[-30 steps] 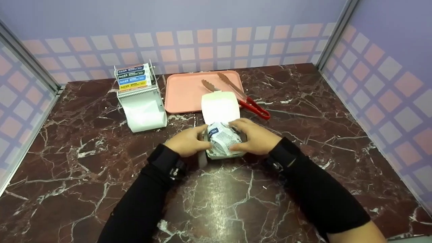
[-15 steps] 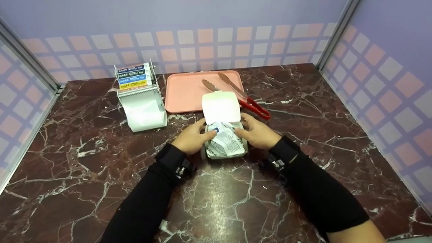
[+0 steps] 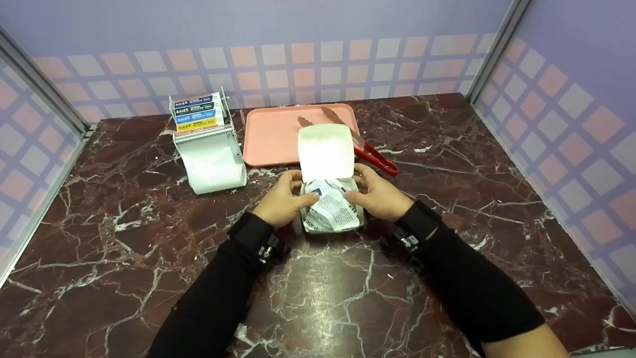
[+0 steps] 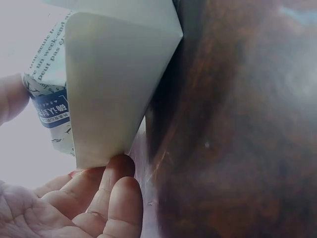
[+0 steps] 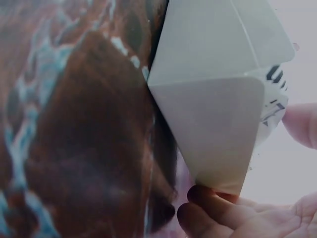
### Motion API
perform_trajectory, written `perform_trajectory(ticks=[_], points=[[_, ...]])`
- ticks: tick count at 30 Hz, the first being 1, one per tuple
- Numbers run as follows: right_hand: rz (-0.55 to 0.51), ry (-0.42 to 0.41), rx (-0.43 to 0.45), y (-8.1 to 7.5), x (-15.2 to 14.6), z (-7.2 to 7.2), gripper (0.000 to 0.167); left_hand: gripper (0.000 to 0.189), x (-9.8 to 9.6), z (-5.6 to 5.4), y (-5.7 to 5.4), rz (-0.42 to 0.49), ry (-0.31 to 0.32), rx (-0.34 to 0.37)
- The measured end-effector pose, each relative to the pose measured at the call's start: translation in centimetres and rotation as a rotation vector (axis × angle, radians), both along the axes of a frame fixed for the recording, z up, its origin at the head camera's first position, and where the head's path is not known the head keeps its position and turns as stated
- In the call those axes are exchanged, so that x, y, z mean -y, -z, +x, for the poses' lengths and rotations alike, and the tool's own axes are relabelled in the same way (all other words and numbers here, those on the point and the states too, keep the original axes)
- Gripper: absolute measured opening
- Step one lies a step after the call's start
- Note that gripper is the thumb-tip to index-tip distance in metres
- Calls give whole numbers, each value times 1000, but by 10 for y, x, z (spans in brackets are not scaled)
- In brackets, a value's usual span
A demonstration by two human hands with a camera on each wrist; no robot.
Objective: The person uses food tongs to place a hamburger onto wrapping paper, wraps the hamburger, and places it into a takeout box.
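A white clamshell takeout box (image 3: 333, 231) stands on the marble table, its lid (image 3: 326, 151) raised at the back. Inside sits a bundle wrapped in printed paper (image 3: 338, 211) with a blue label. My left hand (image 3: 282, 201) holds the box at its back left corner, thumb against the wrapping. In the left wrist view, the curled fingers (image 4: 119, 168) touch the corner of the box wall. My right hand (image 3: 380, 195) mirrors it at the back right corner, its thumb also at the wrapping. The fingertips (image 5: 200, 194) meet the box edge in the right wrist view.
Behind the box lies a pink tray (image 3: 273, 139), with red-handled tongs (image 3: 375, 158) resting across its right side. To the left stands a wire rack (image 3: 198, 117) of colored labels, a white sheet (image 3: 213, 164) curling down its front. Tiled panels (image 3: 298, 54) enclose the table.
Both hands have moved from around the wrapped bundle to the box's back corners. The bundle sits lower in the box, and the lid has tilted further upright.
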State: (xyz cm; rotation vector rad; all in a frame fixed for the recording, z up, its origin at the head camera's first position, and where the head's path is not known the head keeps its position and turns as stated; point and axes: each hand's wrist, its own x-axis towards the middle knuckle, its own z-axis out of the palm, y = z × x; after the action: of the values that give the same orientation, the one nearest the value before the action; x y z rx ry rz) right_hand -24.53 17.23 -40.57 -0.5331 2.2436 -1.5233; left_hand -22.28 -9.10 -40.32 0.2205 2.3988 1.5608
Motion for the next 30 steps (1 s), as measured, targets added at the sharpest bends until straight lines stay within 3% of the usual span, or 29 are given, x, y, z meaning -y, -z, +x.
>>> perform_trajectory(ticks=[19,30], points=[[-29,2,-11,1,-1,0,89,80,1,1,1,32,-34,-22],[-67,10,-81,2,2,-2,92,101,0,-2,2,85,-31,-43]])
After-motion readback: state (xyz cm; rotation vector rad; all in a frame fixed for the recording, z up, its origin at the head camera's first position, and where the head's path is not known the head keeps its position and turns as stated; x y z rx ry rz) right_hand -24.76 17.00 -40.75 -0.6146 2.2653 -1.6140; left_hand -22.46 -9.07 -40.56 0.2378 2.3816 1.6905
